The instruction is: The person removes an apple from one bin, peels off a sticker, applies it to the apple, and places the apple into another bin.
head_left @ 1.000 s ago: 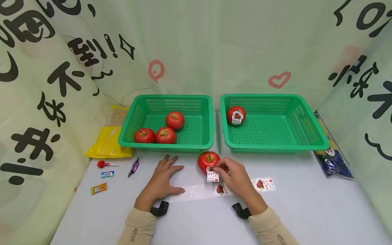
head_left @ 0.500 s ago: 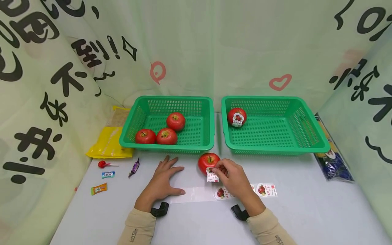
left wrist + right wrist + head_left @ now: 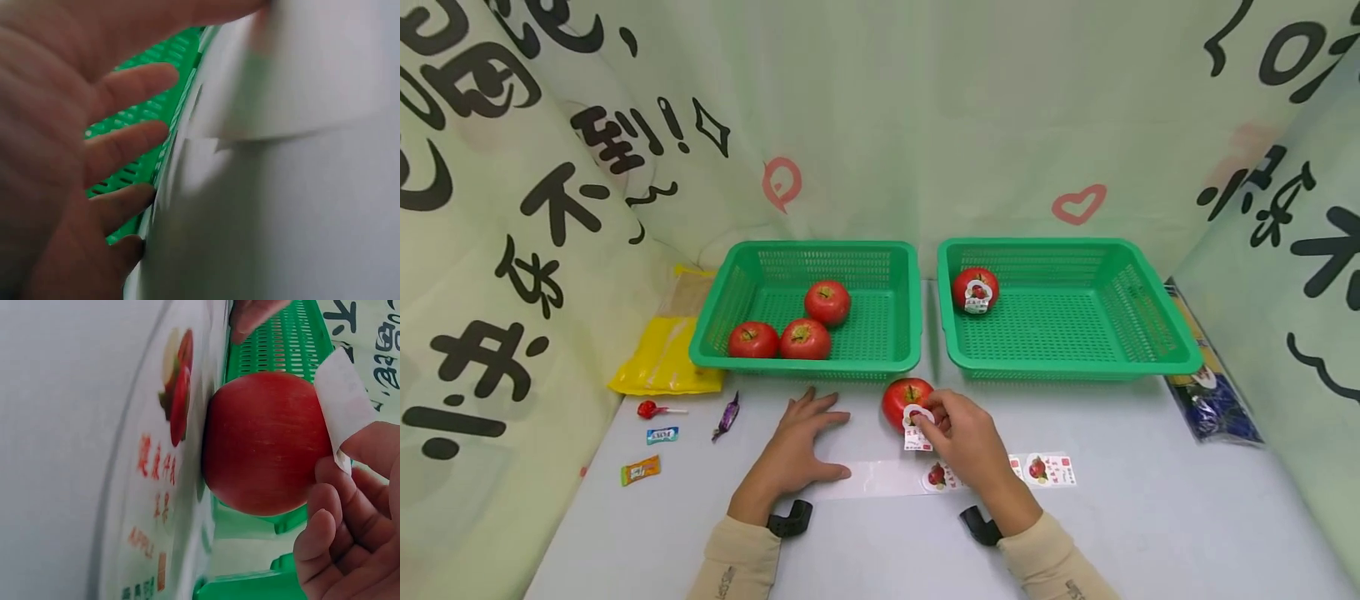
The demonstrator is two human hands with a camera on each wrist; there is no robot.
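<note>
Between thumb and fingertips, my right hand pinches a white apple sticker at the front of a red apple on the table. In the right wrist view the sticker meets the apple's side along one edge and its upper part stands away from the skin. My left hand lies with fingers spread on the table, its thumb at the left end of a clear sticker strip. Printed stickers remain on the strip's right part, partly hidden under my right hand.
The left green basket contains 3 red apples. In the right green basket sits one apple bearing a sticker. A yellow bag, a lollipop and wrapped candies lie left; a dark blue packet lies right.
My right fingers have shifted slightly on the sticker, and its round white-edged top now shows more against the apple. The left hand has kept its place.
</note>
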